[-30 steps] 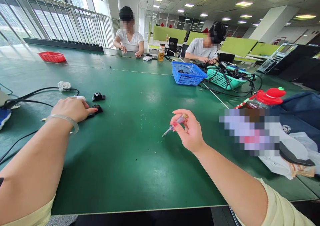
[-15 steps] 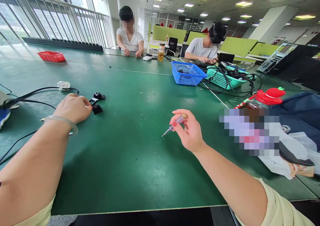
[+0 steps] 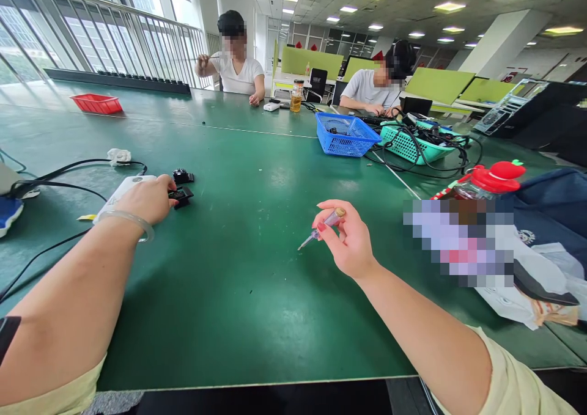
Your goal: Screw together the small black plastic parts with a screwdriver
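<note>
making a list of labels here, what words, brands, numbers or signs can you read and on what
No text is readable.
Dark blue cloth: round white emblem, too small to read.
Black chair: pale mark on its back, too small to make out.
Screwdriver: no lettering can be made out.

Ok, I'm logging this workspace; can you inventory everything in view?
Glossy tabletop: one, green, foreground
Small blocky parts: two, black, left
Thin screwdriver: one, purplish handle, centre right
Smooth flat device: one, white, left
Slim cables: several, black, left
Shallow plastic tray: one, red, far left
Perforated plastic basket: one, blue, far side
Perforated basket with cables: one, teal, far right
Lidded jar: one, amber contents, far edge
Clear bottle: one, red lid, right
Fabric bag: one, navy, right
Computer case: one, black, upper right
Seated people: two, white shirts, opposite
Left hand: one, bare, at nearer black part
Right hand: one, bare, holding screwdriver
</note>
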Tool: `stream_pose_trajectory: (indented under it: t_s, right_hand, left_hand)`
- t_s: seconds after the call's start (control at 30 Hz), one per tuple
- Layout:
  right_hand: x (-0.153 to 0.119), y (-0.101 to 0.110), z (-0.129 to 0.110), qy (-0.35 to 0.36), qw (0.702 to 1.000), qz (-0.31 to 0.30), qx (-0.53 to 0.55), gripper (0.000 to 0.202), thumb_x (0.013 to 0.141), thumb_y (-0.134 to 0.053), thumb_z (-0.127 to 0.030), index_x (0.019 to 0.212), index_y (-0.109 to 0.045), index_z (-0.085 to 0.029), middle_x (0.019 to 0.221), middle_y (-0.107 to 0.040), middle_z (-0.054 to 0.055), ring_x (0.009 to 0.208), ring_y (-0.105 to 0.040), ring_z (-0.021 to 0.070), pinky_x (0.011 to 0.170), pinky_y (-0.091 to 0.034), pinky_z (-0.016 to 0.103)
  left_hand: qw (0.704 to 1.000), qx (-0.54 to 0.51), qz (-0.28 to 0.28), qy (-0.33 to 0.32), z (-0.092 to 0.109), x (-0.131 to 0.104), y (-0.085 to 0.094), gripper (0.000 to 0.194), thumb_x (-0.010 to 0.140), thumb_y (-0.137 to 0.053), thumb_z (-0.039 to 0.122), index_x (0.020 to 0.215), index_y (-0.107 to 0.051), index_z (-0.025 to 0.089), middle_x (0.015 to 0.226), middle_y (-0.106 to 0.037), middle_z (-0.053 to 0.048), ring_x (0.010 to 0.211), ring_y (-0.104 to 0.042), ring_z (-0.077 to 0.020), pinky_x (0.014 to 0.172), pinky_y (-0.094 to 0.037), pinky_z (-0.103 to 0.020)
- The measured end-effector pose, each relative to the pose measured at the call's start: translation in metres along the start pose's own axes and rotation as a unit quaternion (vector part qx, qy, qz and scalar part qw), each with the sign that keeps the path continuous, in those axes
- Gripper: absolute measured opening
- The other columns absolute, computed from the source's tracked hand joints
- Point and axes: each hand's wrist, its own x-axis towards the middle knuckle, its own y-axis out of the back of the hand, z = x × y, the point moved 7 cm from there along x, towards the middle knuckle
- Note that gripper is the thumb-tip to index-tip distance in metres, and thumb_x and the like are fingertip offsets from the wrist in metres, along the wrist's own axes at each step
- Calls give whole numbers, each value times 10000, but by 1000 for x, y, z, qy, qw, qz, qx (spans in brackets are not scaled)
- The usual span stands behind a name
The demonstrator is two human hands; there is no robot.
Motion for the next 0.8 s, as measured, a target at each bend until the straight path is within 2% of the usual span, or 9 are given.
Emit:
stream_pose_trajectory:
  t_s: [0.1,0.2,0.53,0.8]
  right_hand:
    - [0,0,1,0,1000,-1,-1,194,961,-565,-253,1155,-549,-258,810,-650,-12,667,-610,128,640,-523,296]
    - [-1,0,2,-4,1000,-1,-3,192,962,-563,-261,1153,-549,-257,810,-651,-10,660,-609,128,644,-525,301]
    - [0,0,1,-4,1000,4,-2,199,951,-577,-236,1147,-549,-252,810,-651,-13,655,-603,122,640,-518,292]
    - [1,1,0,-9,1000,17,-12,190,948,-584,-270,1133,-547,-251,805,-656,-12,646,-601,124,627,-519,293]
  left_hand:
    - [1000,-7,-2,0,0,1,-2,511,949,-524,325,1400,-489,87,1247,-694,-157,1123,-618,-318,880,-459,-345]
    - [1000,6,-6,-2,-2,3,-3,539,952,-501,338,1428,-498,85,1278,-685,-154,1155,-607,-319,895,-460,-347]
    - [999,41,-17,-10,-9,9,-8,539,899,-462,467,1312,-654,178,1151,-733,-125,1083,-633,-317,830,-479,-346]
    - [1000,-5,-22,9,-5,3,-4,569,857,-536,454,1316,-632,132,1177,-724,-136,1086,-628,-314,848,-469,-337]
